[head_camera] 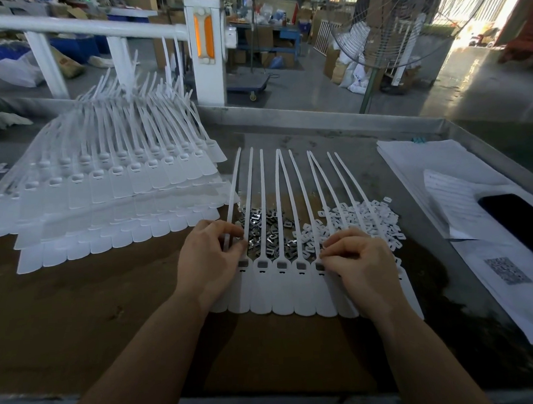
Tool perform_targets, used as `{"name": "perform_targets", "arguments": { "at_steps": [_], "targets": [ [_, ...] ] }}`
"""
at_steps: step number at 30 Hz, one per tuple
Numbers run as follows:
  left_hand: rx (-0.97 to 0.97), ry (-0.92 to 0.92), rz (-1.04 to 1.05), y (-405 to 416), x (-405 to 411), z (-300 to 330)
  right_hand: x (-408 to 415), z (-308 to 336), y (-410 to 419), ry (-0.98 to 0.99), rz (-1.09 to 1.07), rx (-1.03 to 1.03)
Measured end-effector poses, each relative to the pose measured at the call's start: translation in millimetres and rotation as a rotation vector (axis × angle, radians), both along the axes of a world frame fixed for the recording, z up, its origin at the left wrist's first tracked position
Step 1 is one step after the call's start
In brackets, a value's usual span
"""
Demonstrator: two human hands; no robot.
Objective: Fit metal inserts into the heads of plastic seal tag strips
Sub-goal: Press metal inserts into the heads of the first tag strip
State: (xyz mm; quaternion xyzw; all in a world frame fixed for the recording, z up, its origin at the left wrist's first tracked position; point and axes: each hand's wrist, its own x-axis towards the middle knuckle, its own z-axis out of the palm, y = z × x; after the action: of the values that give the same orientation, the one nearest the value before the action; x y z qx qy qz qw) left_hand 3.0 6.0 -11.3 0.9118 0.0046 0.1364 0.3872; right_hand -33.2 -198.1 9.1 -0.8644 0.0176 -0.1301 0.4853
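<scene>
The left hand (211, 258) pinches the strip (283, 289) at its leftmost tail, steadying it, while the right hand (361, 260), fingers curled, presses at a head beneath its fingertips, with inserts (268, 229) heaped just beyond both hands for reach.

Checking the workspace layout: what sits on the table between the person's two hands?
In the head view, between the left hand and right hand lie heads of the seal tag strip sheet, with the metal inserts piled just beyond.
</scene>
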Motion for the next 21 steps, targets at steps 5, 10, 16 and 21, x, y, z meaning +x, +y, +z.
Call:
{"name": "perform_targets", "arguments": {
  "at_steps": [5,10,16,21],
  "targets": [
    [-0.002,0.007,0.003,-0.3,-0.7,0.0,0.2,-2.1,1.3,-0.092,0.008,-0.038],
    [-0.009,0.006,-0.003,-0.6,-0.1,-0.2,3.0,0.1,14.2,-0.258,0.064,-0.284],
    [-0.016,0.008,0.001,-0.2,-0.6,-1.2,18.1,5.6,46.4,-0.232,0.191,-0.492],
    [-0.033,0.009,0.009,-0.9,0.1,-1.0,29.3,8.8,58.4,-0.142,0.163,-0.621]
  ]
}}
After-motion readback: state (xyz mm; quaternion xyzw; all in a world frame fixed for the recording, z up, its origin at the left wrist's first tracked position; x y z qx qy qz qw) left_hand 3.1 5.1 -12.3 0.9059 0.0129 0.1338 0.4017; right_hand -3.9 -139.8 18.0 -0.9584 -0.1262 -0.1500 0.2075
